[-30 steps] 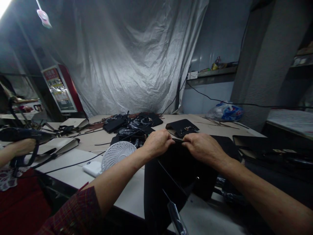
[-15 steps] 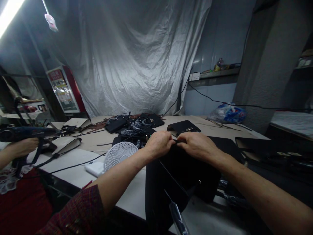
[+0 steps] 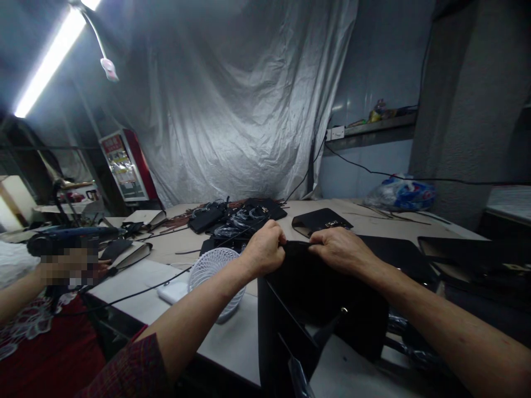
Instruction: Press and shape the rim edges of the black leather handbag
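Observation:
A black bag (image 3: pixel 319 298) stands upright on the worktable (image 3: pixel 232 337) in front of me. My left hand (image 3: pixel 265 251) is closed on the left end of its top edge. My right hand (image 3: pixel 338 251) pinches the same edge a little to the right. Both hands sit close together at the bag's far upper rim. A small white fan (image 3: pixel 215 273) lies on the table just left of my left forearm.
Black bag parts and straps (image 3: pixel 232 215) lie in a pile further back, with a flat black flap (image 3: pixel 321 220) beside them. At the left a co-worker's hand (image 3: pixel 66 268) holds a dark tool. A black cable (image 3: pixel 136 290) crosses the table. A plastic bag (image 3: pixel 400 194) rests far right.
The view has shifted right and up, so the scene sits lower and more to the right. My hands keep their grip on the bag's top edge, slightly closer together.

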{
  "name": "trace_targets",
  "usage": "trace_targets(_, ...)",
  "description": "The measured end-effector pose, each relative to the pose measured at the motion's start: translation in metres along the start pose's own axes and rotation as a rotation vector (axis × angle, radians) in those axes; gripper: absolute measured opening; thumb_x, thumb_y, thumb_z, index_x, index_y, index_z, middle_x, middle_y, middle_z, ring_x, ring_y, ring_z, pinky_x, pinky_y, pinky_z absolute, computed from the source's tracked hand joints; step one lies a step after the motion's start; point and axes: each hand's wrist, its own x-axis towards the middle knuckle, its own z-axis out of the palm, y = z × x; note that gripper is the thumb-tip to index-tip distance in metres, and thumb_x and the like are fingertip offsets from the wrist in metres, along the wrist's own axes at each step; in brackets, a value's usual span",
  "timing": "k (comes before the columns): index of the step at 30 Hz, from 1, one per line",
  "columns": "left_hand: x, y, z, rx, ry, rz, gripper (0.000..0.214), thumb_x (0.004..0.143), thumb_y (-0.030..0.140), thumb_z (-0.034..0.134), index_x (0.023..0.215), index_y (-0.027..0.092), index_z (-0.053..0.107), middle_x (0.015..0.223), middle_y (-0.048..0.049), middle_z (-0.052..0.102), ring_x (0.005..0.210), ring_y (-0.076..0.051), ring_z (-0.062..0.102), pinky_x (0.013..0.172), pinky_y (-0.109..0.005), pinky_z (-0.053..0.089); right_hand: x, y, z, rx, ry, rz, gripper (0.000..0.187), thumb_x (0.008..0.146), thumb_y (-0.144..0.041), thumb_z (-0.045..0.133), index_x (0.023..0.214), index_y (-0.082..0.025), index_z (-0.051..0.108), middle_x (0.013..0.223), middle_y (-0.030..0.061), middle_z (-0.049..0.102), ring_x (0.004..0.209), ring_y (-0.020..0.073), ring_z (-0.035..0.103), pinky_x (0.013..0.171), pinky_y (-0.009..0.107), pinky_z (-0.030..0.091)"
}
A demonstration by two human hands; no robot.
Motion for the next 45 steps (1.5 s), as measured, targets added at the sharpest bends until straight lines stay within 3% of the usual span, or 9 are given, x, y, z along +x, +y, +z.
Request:
trace_targets(5,-0.003,-0.001,0.000,0.021,0.009,0.010,0.016,0.067,0.008,0.051,0.079,0.017,0.056,0.092,-0.0035,0.055,0.084,-0.015,0.057,0.079,-0.026,0.050,-0.002,0.000,-0.001,0.015,0.003,0.004,0.021,0.082,-0.033,0.053,0.085,-0.028,0.072,0.086,0.0024,0.072,0.083,0.0200,0.063,0.064,0.028,0.036)
trace_targets(14,-0.009,0.000,-0.006,0.121,-0.006,-0.113,0.012,0.070,0.023,0.061,0.081,0.020,0.058,0.093,-0.0022,0.059,0.082,-0.018,0.059,0.075,-0.031,0.050,-0.003,0.000,0.002,0.007,0.025,-0.004,0.020,0.081,-0.034,0.052,0.082,-0.028,0.071,0.083,0.0020,0.071,0.080,0.0197,0.062,0.062,0.028,0.035)
trace_targets(20,-0.007,0.001,-0.008,0.095,-0.057,-0.127,0.006,0.071,0.023,0.063,0.076,0.019,0.061,0.090,-0.0023,0.061,0.081,-0.017,0.059,0.074,-0.029,0.048,-0.004,-0.003,-0.001,0.011,0.012,0.000,0.019,0.082,-0.033,0.052,0.076,-0.025,0.069,0.077,0.0019,0.070,0.074,0.0178,0.062,0.059,0.027,0.033)
trace_targets(29,-0.005,0.005,-0.010,0.141,-0.070,-0.163,0.013,0.084,0.029,0.054,0.081,0.019,0.062,0.086,-0.0039,0.066,0.081,-0.020,0.061,0.076,-0.031,0.048,-0.002,-0.001,0.001,0.006,-0.008,-0.019,0.023,0.083,-0.034,0.051,0.082,-0.025,0.071,0.082,0.0030,0.071,0.077,0.0180,0.062,0.061,0.027,0.035)
trace_targets(36,-0.003,0.009,-0.006,0.195,-0.045,-0.154,0.010,0.082,0.026,0.053,0.078,0.019,0.060,0.082,-0.0045,0.066,0.076,-0.020,0.061,0.072,-0.031,0.047,-0.002,-0.003,0.000,-0.002,0.006,-0.036,0.024,0.082,-0.033,0.048,0.077,-0.023,0.070,0.077,0.0032,0.070,0.074,0.0174,0.060,0.060,0.027,0.033)
trace_targets(41,-0.002,0.012,-0.007,0.199,-0.059,-0.144,0.010,0.081,0.024,0.052,0.077,0.018,0.059,0.080,-0.0046,0.067,0.075,-0.021,0.062,0.071,-0.032,0.047,0.000,-0.003,0.000,0.008,0.010,0.007,0.022,0.081,-0.034,0.050,0.083,-0.027,0.071,0.078,0.0021,0.070,0.074,0.0182,0.061,0.059,0.027,0.033)
trace_targets(45,-0.002,0.010,-0.007,0.195,-0.057,-0.139,0.010,0.081,0.024,0.052,0.078,0.018,0.060,0.081,-0.0049,0.067,0.076,-0.020,0.062,0.070,-0.031,0.047,0.010,-0.009,0.002,0.045,0.024,-0.086,0.025,0.083,-0.039,0.052,0.091,-0.027,0.072,0.087,0.0027,0.072,0.082,0.0191,0.063,0.063,0.027,0.036)
